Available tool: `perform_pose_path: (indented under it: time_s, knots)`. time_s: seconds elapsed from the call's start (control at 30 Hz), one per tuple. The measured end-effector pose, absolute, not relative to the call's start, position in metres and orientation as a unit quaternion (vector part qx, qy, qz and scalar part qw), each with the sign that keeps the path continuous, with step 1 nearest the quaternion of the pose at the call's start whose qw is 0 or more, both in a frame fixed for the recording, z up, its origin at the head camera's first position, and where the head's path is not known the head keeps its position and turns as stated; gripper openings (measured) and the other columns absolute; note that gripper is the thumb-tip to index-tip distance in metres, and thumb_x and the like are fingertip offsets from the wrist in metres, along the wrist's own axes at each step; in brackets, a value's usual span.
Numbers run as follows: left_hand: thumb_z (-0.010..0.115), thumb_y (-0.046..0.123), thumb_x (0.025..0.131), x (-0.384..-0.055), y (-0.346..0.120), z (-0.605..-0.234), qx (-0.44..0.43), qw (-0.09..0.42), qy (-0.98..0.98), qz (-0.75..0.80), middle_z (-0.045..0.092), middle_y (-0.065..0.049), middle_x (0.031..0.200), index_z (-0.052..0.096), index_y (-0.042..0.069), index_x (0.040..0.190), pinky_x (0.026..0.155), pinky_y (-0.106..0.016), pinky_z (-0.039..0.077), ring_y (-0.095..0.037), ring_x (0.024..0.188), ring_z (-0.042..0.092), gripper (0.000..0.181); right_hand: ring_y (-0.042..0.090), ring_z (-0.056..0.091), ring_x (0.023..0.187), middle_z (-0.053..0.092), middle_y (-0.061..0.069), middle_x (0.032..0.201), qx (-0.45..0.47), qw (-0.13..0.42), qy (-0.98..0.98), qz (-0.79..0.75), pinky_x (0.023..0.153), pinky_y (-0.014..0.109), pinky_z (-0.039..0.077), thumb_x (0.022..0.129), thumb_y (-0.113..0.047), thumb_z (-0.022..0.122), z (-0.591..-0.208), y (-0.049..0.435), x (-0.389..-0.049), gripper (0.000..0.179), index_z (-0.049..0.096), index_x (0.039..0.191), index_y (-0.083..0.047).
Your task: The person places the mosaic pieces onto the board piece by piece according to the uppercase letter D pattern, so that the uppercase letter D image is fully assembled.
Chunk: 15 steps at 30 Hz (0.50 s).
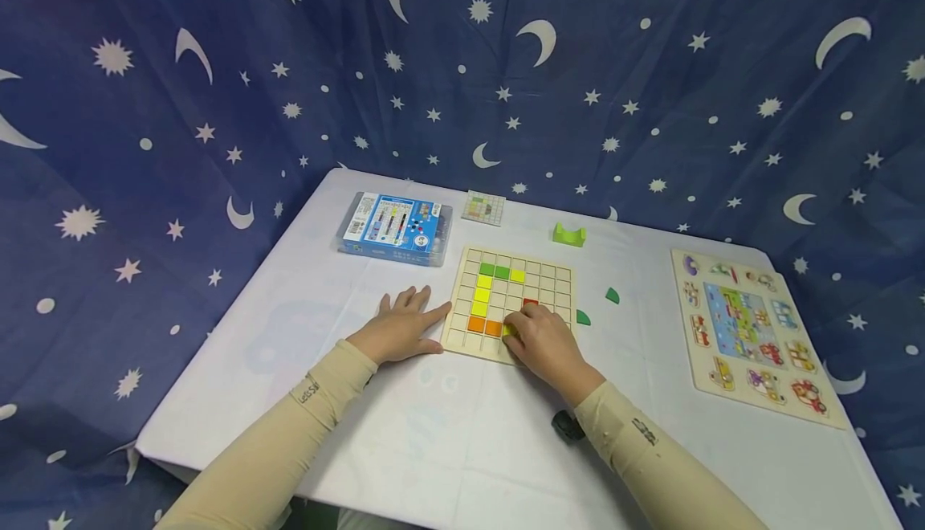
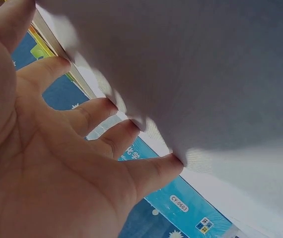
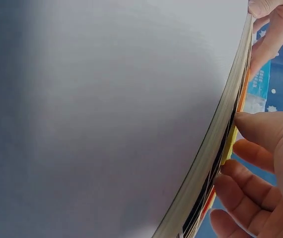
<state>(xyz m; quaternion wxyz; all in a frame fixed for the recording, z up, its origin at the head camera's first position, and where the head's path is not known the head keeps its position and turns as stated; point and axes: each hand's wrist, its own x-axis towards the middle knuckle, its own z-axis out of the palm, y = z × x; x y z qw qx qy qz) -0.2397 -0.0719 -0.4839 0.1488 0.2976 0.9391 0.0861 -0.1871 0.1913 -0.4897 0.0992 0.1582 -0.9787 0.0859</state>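
Observation:
A wooden grid board lies flat on the table, with green tiles, yellow tiles and orange tiles in its squares. My left hand is spread on the tablecloth, its thumb and index finger at the board's left edge. Over the board's lower middle, my right hand pinches a yellow tile between thumb and fingers, beside the orange pair. In the right wrist view that yellow tile shows between thumb and fingertips. A red tile peeks out above the right hand, partly hidden.
Right of the board lie two green quarter-round pieces. Behind stand a light-green holder, a small pattern card and a blue-labelled plastic case. A wooden picture puzzle lies far right; a black object sits near the right wrist.

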Motion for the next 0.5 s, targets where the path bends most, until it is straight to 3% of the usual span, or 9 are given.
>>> perform_pose_path:
  time_s: [0.17,0.5]
  knots:
    - [0.063,0.055,0.091,-0.239,-0.072,-0.483,0.294,0.152,0.939,0.089,0.019,-0.021,0.162,0.032,0.03,0.156,0.111,-0.072,0.016,-0.045,0.148,0.015,0.077,0.021,0.061,0.09,0.065,0.004,0.099,0.15,0.103,-0.979,0.092,0.078,0.038,0.052,0.086,-0.022,0.078,-0.486,0.2,-0.187,0.022,0.075,0.105,-0.011]
    - [0.062,0.056,0.091,-0.24,-0.071,-0.483,0.295,0.154,0.939,0.084,0.018,-0.02,0.163,0.031,0.03,0.157,0.111,-0.072,0.016,-0.045,0.149,0.014,0.077,0.03,0.064,0.09,0.065,0.014,0.1,0.057,0.085,-0.993,0.065,0.073,0.046,0.053,0.087,-0.012,0.075,-0.472,0.267,-0.195,0.022,0.073,0.107,-0.003]
